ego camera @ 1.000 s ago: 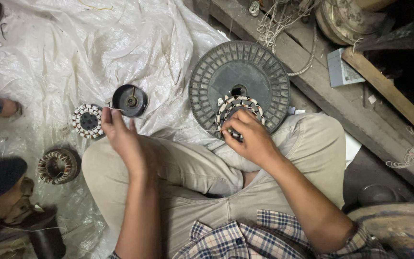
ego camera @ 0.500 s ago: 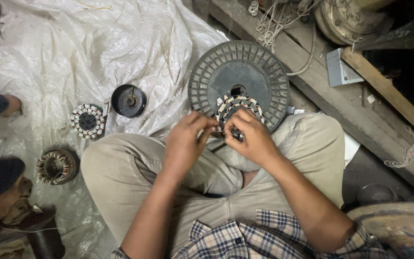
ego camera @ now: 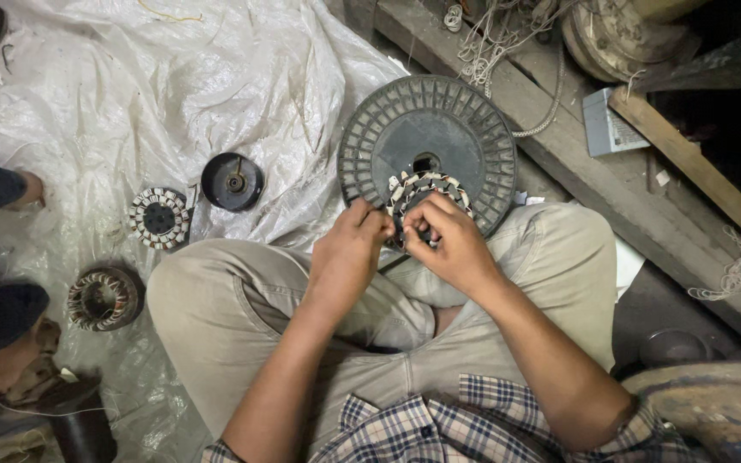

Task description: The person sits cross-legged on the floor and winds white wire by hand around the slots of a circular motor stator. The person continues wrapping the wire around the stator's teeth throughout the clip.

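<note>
A round motor stator with white-and-dark slots [ego camera: 426, 190] is gripped by both the left hand [ego camera: 349, 253] and the right hand [ego camera: 448, 240], fingers pinched on its rim. It is held just over a grey ribbed plastic spool [ego camera: 465, 129].

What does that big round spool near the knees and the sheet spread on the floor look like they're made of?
The spool looks like moulded plastic, matte dark grey: its flange has evenly ribbed slots and a flat hub. The sheet looks like thin translucent whitish plastic film, going by its crinkles and glossy highlights. The stator ring held in both hands seems to be metal with pale insulating slips, though that is less certain.
</note>
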